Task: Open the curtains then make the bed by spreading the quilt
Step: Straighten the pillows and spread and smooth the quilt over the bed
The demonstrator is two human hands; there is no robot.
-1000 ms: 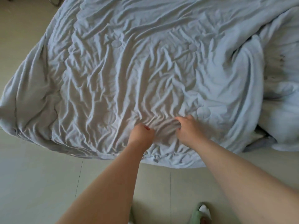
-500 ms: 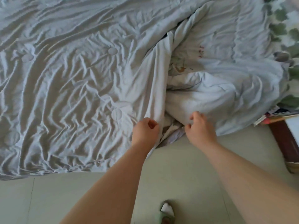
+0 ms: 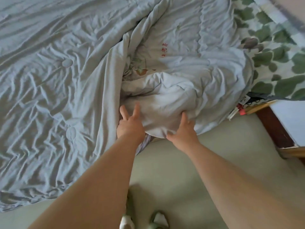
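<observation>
Bed [image 3: 280, 66] with leaf-print sheet; crumpled pale-blue quilt [image 3: 57, 80] spread on it, edge overhanging floor [image 3: 173, 171].

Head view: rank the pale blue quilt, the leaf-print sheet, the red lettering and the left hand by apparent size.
1. Pale blue quilt, by far the largest.
2. Leaf-print sheet, partly cut off by the frame.
3. Left hand, though nearness to the camera inflates it.
4. Red lettering, the smallest.

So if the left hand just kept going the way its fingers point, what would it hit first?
The left hand points up the bed, so it would probably push straight into the bunched fold of the quilt, which its fingertips already touch.
</observation>
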